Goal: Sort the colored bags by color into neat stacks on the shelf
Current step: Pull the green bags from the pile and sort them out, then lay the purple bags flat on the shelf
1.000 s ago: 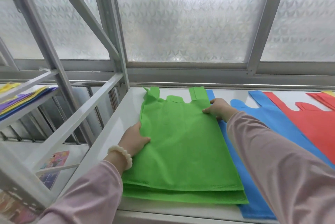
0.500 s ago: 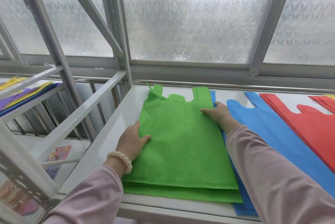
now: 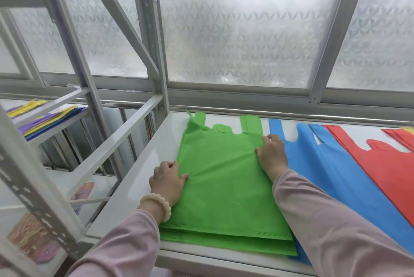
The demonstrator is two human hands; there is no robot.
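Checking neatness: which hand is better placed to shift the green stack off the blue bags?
Probably right: right hand rests on the green stack edge beside the blue bags; left hand holds the far edge.

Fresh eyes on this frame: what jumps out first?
The bright green bags, stacked mid-shelf on the white shelf, grab the eye first. The left hand holds their left edge and the right hand rests on their right edge. Next come the blue bags and the red bags, fanned out to the right below the frosted window.
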